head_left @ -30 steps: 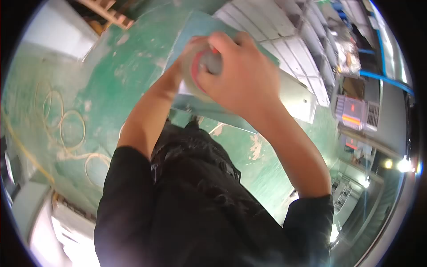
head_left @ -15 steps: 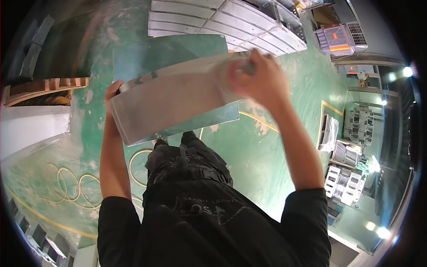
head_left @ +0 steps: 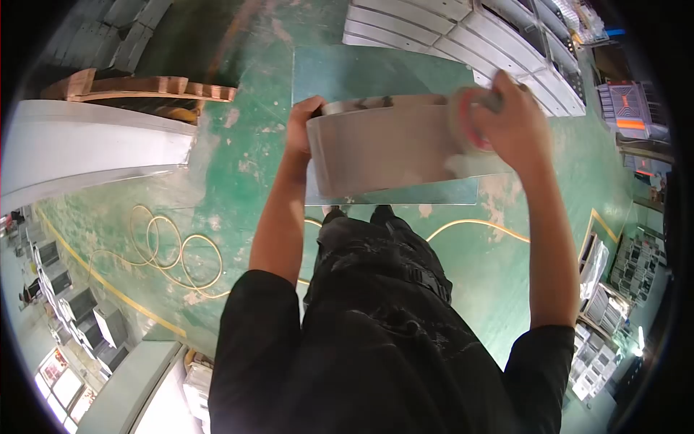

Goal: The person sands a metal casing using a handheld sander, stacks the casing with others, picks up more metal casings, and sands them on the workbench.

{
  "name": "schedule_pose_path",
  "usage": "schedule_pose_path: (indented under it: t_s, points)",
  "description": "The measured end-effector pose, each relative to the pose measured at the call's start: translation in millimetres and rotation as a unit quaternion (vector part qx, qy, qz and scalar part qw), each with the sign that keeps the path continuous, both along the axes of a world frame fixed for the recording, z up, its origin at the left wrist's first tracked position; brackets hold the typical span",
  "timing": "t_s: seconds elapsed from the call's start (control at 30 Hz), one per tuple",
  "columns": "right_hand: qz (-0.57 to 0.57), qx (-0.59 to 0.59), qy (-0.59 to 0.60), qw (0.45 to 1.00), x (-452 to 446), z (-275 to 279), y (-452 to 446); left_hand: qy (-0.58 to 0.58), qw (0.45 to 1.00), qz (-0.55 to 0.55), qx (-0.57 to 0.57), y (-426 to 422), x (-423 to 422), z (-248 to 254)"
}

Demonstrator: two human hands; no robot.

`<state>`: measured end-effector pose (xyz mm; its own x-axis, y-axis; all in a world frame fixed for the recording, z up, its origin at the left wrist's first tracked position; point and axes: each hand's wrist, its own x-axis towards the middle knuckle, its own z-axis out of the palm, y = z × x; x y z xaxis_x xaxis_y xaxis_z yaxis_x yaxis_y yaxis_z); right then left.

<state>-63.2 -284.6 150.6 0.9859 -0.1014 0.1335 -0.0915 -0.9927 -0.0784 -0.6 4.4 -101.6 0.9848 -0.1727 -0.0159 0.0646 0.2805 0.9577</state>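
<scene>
A long, pale grey sheet-metal part [head_left: 383,148] with folded edges lies tilted across the flat table panel [head_left: 347,72] in front of me. My left hand [head_left: 305,123] grips its left end, fingers curled over the upper corner. Near the right end, my right hand [head_left: 513,123] is closed around what looks like a roll of tape [head_left: 463,119], a pale ring with a pink inner rim. Something dark grey shows by the fingers of that hand. Motion blurs the roll, and I cannot tell whether it touches the metal.
Stacked pale metal boxes [head_left: 426,25] stand behind the table. At the left are a wooden pallet [head_left: 144,88] and a white panel [head_left: 94,148]. A yellow hose [head_left: 181,264] lies coiled on the green floor. A purple crate [head_left: 625,105] sits at the far right.
The whole view has shifted, so table and hands appear farther right. The metal part looks more level. My right hand keeps hold of the roll near its right end.
</scene>
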Motion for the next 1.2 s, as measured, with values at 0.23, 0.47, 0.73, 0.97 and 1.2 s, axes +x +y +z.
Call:
schedule_pose_path:
  t_s: [0.23, 0.47, 0.73, 0.97, 1.2]
  points:
    - [0.163, 0.076, 0.150, 0.972, 6.2, 17.8, 176.0, 0.039, 0.997, -0.051, -0.039, 12.0, 15.4, -10.6]
    - [0.163, 0.132, 0.197, 0.958, -17.3, 25.4, 165.5, 0.221, 0.958, -0.085, -0.165, -0.4, -13.1, 48.9]
    - [-0.120, 0.042, 0.032, 0.991, -37.4, 4.8, -57.3, 0.152, 0.983, -0.003, -0.105, 9.8, -25.1, 42.9]
    - [-0.245, 0.300, 0.139, 0.912, -17.8, -10.5, -225.0, 0.153, 0.988, 0.014, -0.032, 9.0, -33.3, 81.2]
    - [-0.179, 0.416, 0.105, 0.886, -77.9, -138.0, -341.7, -0.416, 0.869, 0.007, 0.269, 0.8, -51.6, 159.0]
